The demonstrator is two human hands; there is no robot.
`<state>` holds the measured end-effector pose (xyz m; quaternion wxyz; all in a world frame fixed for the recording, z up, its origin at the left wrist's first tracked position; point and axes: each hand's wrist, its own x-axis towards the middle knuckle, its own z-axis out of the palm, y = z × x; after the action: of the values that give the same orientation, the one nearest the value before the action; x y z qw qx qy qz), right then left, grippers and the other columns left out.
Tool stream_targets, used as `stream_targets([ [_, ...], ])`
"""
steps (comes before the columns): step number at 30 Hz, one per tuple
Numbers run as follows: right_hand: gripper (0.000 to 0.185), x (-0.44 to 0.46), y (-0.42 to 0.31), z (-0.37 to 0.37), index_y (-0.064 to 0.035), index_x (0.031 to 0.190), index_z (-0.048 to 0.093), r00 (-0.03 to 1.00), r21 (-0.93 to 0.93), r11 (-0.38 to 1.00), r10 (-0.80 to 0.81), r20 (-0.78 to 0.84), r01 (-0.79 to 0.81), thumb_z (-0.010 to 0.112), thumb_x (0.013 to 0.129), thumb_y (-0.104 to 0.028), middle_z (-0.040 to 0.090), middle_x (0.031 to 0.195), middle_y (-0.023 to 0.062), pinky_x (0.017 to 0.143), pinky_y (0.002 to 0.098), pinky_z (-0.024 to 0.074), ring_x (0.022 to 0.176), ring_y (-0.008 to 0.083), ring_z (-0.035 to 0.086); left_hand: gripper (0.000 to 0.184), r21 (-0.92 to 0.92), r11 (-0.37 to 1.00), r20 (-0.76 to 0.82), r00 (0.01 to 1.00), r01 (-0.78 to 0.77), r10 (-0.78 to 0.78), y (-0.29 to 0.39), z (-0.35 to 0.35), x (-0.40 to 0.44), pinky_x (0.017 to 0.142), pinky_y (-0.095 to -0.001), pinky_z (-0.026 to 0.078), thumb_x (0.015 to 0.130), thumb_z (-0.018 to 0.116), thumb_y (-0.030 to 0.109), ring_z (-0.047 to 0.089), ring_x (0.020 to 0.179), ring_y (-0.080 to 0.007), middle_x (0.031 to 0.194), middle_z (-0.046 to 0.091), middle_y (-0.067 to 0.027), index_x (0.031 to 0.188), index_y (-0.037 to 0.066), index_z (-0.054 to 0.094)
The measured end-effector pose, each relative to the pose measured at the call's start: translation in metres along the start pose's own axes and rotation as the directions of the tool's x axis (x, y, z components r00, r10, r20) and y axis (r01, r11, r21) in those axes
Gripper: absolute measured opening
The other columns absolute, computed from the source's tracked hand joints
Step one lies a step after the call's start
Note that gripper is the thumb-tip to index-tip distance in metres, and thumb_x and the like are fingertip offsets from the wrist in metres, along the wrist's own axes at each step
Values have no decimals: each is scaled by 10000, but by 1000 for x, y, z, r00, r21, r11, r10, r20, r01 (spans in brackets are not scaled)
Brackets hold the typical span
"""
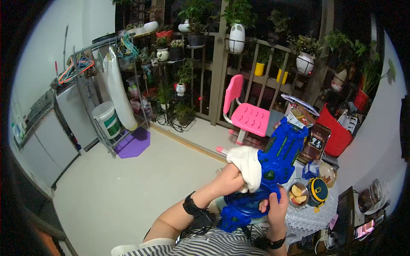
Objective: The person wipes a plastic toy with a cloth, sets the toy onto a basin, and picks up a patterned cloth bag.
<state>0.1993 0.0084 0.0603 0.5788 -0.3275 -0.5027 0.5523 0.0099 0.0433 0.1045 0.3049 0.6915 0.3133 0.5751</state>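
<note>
A bulky blue plastic toy gun (279, 155) slants upward in front of my striped shirt, with small dark green details on its body. My right hand (276, 205) is closed around its lower part, thumb up along the near side. A white cloth (247, 165) is in my left hand (225, 181) and lies against the toy's left side. The cloth covers most of my left fingers. The toy's lower end (234, 217) rests close to my lap.
To the right, a lace-covered table (305, 219) holds a bowl of cut fruit (298, 194), a dark lidded pot (318, 190) and a brown bag (316, 141). Beyond stand a pink chair (250, 117) and a red basket (337, 136). A drying rack (92, 102) is at left.
</note>
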Motion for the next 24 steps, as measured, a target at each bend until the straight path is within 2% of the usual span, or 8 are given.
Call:
stream_targets([
  [3, 147, -2, 7, -3, -22, 1029, 439, 999, 6, 999, 42, 6, -42, 442, 885, -53, 454, 558, 34, 420, 273, 414, 431, 125, 458, 253, -141, 985, 78, 993, 96, -85, -12, -1, -5, 822, -326, 429, 759, 476, 60, 566, 929, -223, 976, 604, -126, 982, -14, 568],
  [5, 149, -5, 10, -2, -8, 1012, 453, 997, 34, 996, 78, 12, -78, 471, 871, -53, 465, 565, 33, 421, 262, 410, 438, 117, 464, 271, -18, 1000, -47, 999, -18, 17, -20, 2, -20, 799, -320, 443, 748, 478, 56, 588, 888, -238, 934, 620, -129, 992, -19, 567],
  [10, 126, -1, 11, 6, -11, 982, 468, 993, 45, 993, 110, 37, -112, 488, 868, -61, 477, 568, 34, 420, 260, 408, 438, 116, 463, 284, -40, 999, -146, 989, -7, 1, -26, -5, -43, 782, -339, 451, 731, 510, 72, 603, 874, -265, 924, 631, -140, 991, -15, 584],
  [12, 118, 2, 19, 1, -16, 970, 475, 996, 23, 997, 79, 43, -80, 499, 869, -73, 480, 566, 35, 415, 260, 406, 435, 116, 461, 253, 142, 989, -175, 983, -35, 60, -27, -8, -51, 775, -349, 450, 720, 514, 61, 598, 855, -280, 895, 628, -141, 949, -8, 597],
  [15, 109, 4, 21, 2, -15, 953, 479, 995, 53, 994, 96, 37, -98, 505, 871, -81, 480, 563, 36, 411, 262, 405, 431, 116, 460, 221, 116, 993, -172, 985, 28, -8, -40, -10, -67, 765, -355, 450, 714, 510, 48, 591, 830, -292, 856, 623, -137, 908, -3, 600],
  [19, 111, 5, 20, 1, -16, 950, 476, 995, 27, 995, 96, 32, -97, 505, 874, -90, 481, 564, 38, 410, 262, 403, 426, 118, 457, 192, 88, 996, -254, 967, -7, 30, -46, -4, -69, 760, -352, 450, 712, 504, 32, 587, 816, -282, 842, 617, -131, 876, 1, 598],
  [22, 104, 6, 19, 0, -19, 947, 473, 996, 31, 995, 89, 20, -90, 495, 879, -96, 479, 560, 38, 409, 262, 401, 422, 119, 456, 193, 31, 999, -277, 961, 12, -3, -55, -1, -76, 763, -348, 451, 720, 494, 20, 588, 817, -254, 845, 618, -116, 883, 2, 596],
  [24, 97, 8, 19, -4, -30, 938, 465, 995, 29, 996, 84, -51, -82, 473, 892, -116, 457, 540, 31, 403, 268, 399, 405, 117, 440, 226, -85, 981, -266, 945, 172, -189, -59, 4, -87, 767, -342, 451, 735, 483, 14, 580, 846, -220, 893, 611, -98, 938, 2, 579],
])
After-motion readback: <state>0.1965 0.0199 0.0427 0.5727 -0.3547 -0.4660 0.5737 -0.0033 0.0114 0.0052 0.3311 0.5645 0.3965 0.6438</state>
